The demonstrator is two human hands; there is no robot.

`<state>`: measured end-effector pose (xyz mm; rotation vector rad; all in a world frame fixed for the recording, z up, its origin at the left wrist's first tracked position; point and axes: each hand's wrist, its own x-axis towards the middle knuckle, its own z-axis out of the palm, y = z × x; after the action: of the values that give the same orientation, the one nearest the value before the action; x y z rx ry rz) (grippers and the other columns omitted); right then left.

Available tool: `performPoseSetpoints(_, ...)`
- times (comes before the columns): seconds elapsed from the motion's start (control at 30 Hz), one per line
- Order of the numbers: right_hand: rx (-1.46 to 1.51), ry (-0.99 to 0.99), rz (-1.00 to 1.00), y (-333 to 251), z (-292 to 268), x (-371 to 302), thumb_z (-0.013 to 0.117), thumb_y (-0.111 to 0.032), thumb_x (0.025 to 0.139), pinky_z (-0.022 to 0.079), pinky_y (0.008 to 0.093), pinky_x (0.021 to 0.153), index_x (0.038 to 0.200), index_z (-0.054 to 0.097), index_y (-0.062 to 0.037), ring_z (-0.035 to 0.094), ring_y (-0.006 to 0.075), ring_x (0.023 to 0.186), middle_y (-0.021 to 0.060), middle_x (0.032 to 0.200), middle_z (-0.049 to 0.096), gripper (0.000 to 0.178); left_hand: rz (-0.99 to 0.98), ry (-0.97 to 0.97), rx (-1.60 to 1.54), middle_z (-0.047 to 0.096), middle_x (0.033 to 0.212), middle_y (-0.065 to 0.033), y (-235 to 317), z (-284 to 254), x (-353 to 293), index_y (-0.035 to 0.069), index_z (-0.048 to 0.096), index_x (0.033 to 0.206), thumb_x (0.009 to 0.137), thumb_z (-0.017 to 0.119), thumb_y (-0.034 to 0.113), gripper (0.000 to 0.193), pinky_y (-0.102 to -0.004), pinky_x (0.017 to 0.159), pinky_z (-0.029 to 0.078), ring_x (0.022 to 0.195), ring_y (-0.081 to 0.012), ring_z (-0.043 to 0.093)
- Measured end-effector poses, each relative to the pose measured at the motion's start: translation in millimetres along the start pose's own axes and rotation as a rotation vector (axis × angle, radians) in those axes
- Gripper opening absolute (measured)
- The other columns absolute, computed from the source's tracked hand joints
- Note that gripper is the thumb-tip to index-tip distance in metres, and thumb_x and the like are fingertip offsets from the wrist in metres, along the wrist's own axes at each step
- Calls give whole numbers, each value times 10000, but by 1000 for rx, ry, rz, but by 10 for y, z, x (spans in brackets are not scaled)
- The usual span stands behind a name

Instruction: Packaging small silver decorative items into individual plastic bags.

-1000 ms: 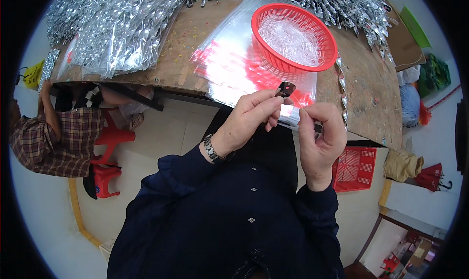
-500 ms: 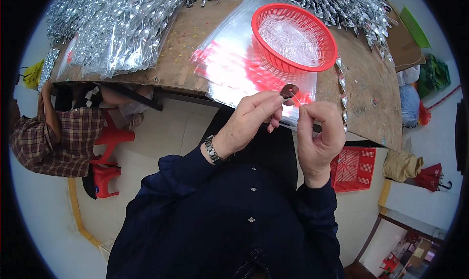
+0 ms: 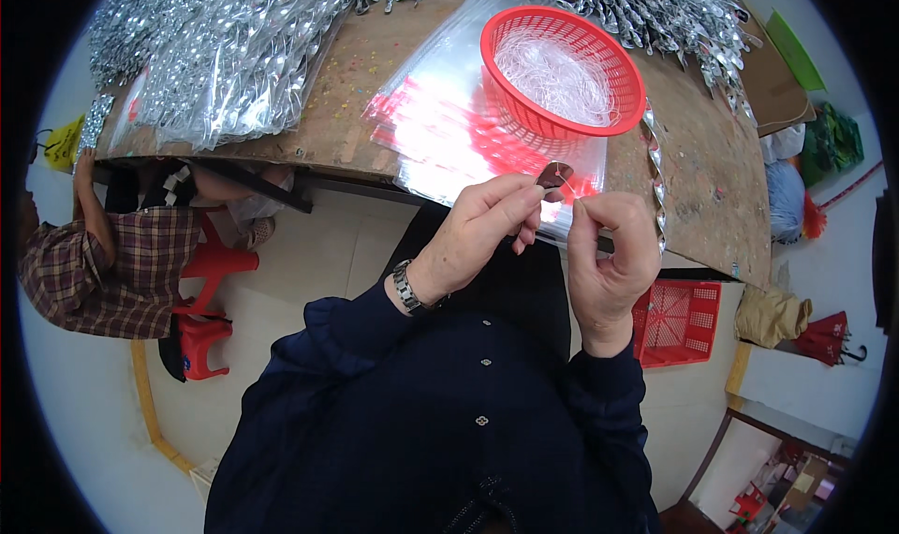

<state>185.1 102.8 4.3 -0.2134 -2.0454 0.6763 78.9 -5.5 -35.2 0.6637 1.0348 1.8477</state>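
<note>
My left hand, with a metal watch at the wrist, pinches a small, dark, mirror-like piece between thumb and fingers. Its rounded end sticks out past the fingertips, and the rest is hidden by the hand. Thumb and forefinger of my right hand are closed on a fine whitish thread, which runs to the shiny piece. Both hands are raised just in front of the table edge, over a stack of clear plastic bags. Right behind them stands a red basket holding a tangle of clear threads.
Silver twisted strips lie heaped at the back left and back right. One twisted strip hangs over the table's edge. A red crate sits below on the right. A person in a checked shirt sits at the left.
My hands hold almost the same place; the thread between them has shifted slightly. The seated person's hand has moved up a little at the table edge.
</note>
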Motion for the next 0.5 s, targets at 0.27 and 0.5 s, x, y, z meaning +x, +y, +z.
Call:
performPoseSetpoints(0.27,-11,-11,17,-17,-8,-2,653,114,710,458,290,575,808,580,-11,574,224,621,104,721,574,175,-16,-2,21,529,767,19,8,44,-20,5,604,1059,975,480,215,258,-188,593,441,682,-48,506)
performPoseSetpoints(0.5,53,-52,118,-16,15,-29,644,77,769,457,276,577,830,590,0,576,194,627,98,727,578,113,-8,-29,38,565,796,-11,-10,26,-58,1,581,1056,968,477,186,229,-214,633,447,708,-79,535)
